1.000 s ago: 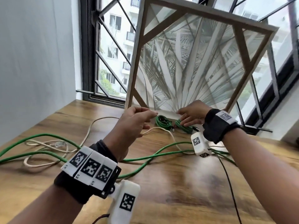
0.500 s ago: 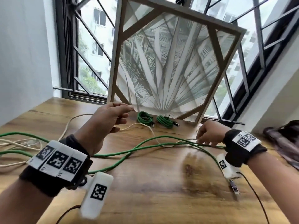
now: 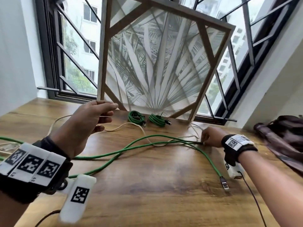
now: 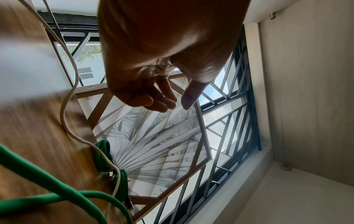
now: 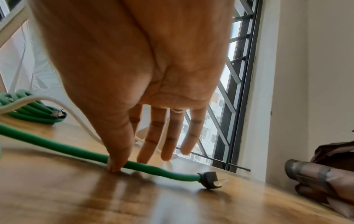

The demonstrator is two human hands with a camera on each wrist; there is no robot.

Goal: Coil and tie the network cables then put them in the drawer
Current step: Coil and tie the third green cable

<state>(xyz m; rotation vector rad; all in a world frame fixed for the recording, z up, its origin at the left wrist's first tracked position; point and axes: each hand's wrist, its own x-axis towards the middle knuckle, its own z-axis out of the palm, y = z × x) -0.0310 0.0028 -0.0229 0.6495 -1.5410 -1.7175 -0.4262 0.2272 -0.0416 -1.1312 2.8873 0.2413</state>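
The right hand (image 5: 134, 72) is low on the desk, fingers nearly straight and spread, its thumb tip touching the loose green round-jacketed network cable (image 5: 80, 153) just short of its dark plug (image 5: 208, 178). The left hand (image 3: 85, 126) is raised, thumb and fingers pinching a thin pale tie (image 3: 105, 116). The green cable looks light, limp and springy, likely best pinched just behind the plug. A cream cable (image 3: 131, 125) crosses it; two coiled green bundles (image 3: 136, 117) sit by a framed palm-leaf panel (image 3: 157, 66). The glossy wooden desk (image 3: 164, 185) meets a barred window (image 3: 73, 63); a brown bag (image 3: 282, 140) lies right
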